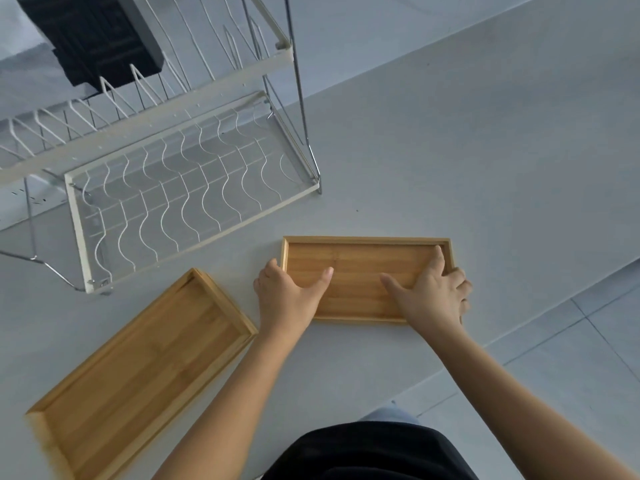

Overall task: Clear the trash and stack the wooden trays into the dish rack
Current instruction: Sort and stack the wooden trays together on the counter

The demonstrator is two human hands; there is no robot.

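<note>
A small wooden tray (360,261) lies flat on the white table (450,161), right of centre. My left hand (287,296) grips its left end, thumb inside the tray and fingers wrapped over the outer rim. My right hand (433,292) grips its right end the same way, with one finger along the far right corner. A larger wooden tray (138,368) lies empty at the lower left, turned diagonally. The white wire dish rack (173,188) stands at the upper left with two tiers, both empty. No trash is visible.
A black slatted object (93,36) sits behind the rack's upper tier. The table's front edge runs diagonally at the right, with tiled floor (571,358) below it. My dark clothing fills the bottom centre.
</note>
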